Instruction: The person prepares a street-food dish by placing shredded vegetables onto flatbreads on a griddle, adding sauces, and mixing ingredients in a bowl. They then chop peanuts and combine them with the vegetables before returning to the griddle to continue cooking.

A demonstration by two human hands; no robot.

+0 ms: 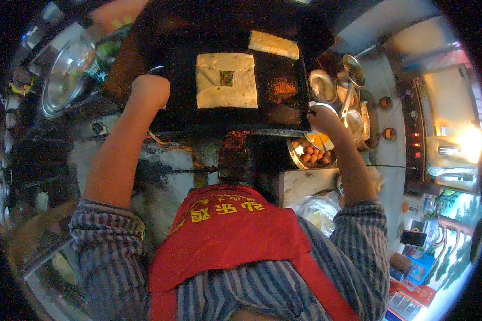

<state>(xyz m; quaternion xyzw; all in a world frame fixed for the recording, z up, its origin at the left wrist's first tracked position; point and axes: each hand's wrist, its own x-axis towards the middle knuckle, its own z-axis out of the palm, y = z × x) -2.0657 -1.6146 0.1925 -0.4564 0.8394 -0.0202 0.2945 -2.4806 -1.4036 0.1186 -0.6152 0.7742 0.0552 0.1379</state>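
Observation:
A square folded flatbread [226,98] lies on the dark griddle [176,116], a small central gap showing green filling. Behind it to the right rests a narrower folded flatbread [274,45]. My left hand [150,90] is curled over the griddle's left part, with a thin shiny edge just beyond the knuckles; whether the fingers grip it is hidden. Over the griddle's right front corner, my right hand [324,117] overlaps a white bowl [320,138] with orange-yellow contents. Its fingers are bent, and blur and shadow hide what they hold.
Below the bowl stands a round container of eggs [311,155]. Metal bowls and a ladle [353,72] crowd the right side. A large steel basin [66,76] sits at left. A lit bulb [470,144] glows far right. A plastic bag [317,212] lies near my right arm.

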